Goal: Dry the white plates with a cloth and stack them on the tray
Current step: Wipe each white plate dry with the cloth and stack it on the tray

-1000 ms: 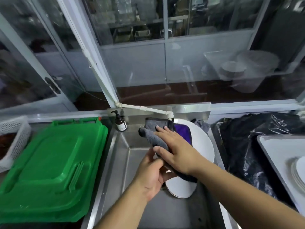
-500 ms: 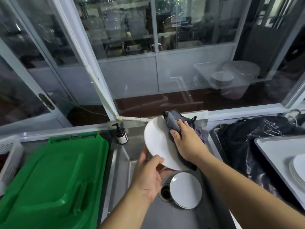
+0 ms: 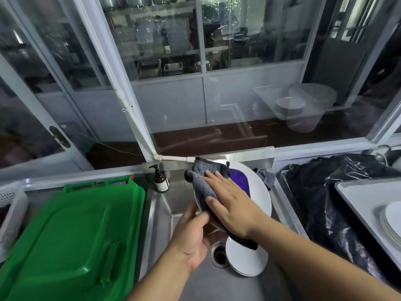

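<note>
Drying is the step in hand, over the steel sink at the centre of the view. The left hand grips the lower rim of a white plate, fingers curled round the edge at about seven o'clock on the disc, thumb on the near face. That hold tilts the plate up on edge above the basin, probably so that drips fall into the sink and the face is open to the cloth.

The right hand lies flat on a grey cloth, fingers straight and spread, pressing it against the plate's face; it does not grasp the cloth but pushes it. A purple side of the cloth shows at one o'clock from the knuckles, and a dark corner hangs below the wrist. A flat palm covers more surface in each wipe, which would explain the posture.

A second white plate lies on the sink floor just beside the drain, at six o'clock from the held one; I judge it waits its turn. At three o'clock, well apart, the grey tray holds a stack of dried plates at the frame's edge, so the task looks partly done.

A green plastic lid fills the nine o'clock side, with a brown pump bottle at the sink's far corner and black plastic bags between sink and tray.
</note>
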`<state>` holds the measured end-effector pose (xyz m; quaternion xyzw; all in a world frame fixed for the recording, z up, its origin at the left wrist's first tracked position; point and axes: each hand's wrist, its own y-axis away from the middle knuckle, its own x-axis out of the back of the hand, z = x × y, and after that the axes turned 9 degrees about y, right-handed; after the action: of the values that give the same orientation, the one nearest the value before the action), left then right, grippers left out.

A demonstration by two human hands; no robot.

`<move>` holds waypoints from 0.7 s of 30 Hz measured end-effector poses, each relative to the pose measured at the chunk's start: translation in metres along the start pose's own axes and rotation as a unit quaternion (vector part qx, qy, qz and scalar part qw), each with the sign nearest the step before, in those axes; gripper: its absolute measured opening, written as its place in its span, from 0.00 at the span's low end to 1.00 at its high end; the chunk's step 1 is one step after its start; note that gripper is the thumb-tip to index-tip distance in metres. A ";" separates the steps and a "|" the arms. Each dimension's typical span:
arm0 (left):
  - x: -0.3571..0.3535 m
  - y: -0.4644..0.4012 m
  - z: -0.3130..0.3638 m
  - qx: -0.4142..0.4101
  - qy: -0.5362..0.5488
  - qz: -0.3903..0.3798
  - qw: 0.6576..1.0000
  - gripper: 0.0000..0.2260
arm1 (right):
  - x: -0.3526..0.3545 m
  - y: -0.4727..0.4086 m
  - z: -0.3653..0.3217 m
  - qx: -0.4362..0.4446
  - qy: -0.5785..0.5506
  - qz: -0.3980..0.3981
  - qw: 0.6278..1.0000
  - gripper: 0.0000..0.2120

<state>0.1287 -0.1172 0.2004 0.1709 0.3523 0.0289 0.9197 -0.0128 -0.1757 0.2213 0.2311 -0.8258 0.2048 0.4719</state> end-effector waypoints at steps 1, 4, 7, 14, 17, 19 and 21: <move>0.000 0.002 0.001 0.002 -0.009 -0.003 1.000 0.24 | 0.001 -0.003 0.005 0.005 0.024 0.009 1.000 0.28; -0.002 0.007 0.004 0.002 -0.005 -0.014 1.000 0.24 | 0.006 -0.019 0.018 -0.007 0.075 0.040 0.996 0.33; -0.004 0.010 0.007 -0.003 0.001 -0.011 1.000 0.20 | 0.014 -0.034 0.035 -0.056 0.069 0.069 0.994 0.36; 0.005 0.013 0.010 -0.013 -0.010 0.015 1.000 0.23 | 0.037 -0.046 0.074 -0.221 -0.030 0.090 0.971 0.18; 0.016 0.016 0.013 -0.015 -0.023 0.011 1.000 0.26 | 0.040 -0.036 0.085 -0.258 -0.142 0.083 0.952 0.20; 0.020 0.017 0.015 -0.012 -0.036 0.000 0.999 0.27 | 0.042 -0.027 0.091 -0.275 -0.271 0.059 0.921 0.17; 0.023 0.017 0.016 -0.007 -0.044 -0.001 0.999 0.28 | 0.045 -0.020 0.092 -0.291 -0.385 0.005 0.876 0.17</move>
<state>0.1575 -0.1017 0.2027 0.1652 0.3114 0.0230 0.9355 -0.0849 -0.2513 0.2196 0.1400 -0.9657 -0.1472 0.1616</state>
